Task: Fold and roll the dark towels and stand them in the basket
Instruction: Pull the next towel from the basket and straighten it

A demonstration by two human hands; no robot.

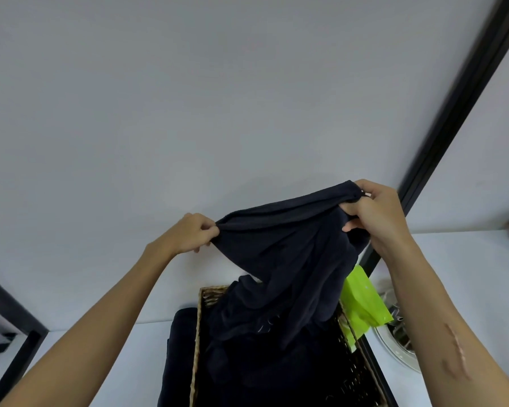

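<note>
A dark navy towel [288, 259] hangs in the air above a woven basket [197, 342]. My left hand [188, 233] pinches its upper left edge. My right hand [376, 212] grips the upper right corner, held a little higher. The towel's lower part drapes down into the basket, where more dark cloth lies. Another dark towel [178, 356] lies on the white table just left of the basket.
A bright green packet [362, 306] leans at the basket's right side. A round white and grey object [394, 342] sits on the table [100, 362] further right. A black frame post [453, 113] runs diagonally up the wall at right.
</note>
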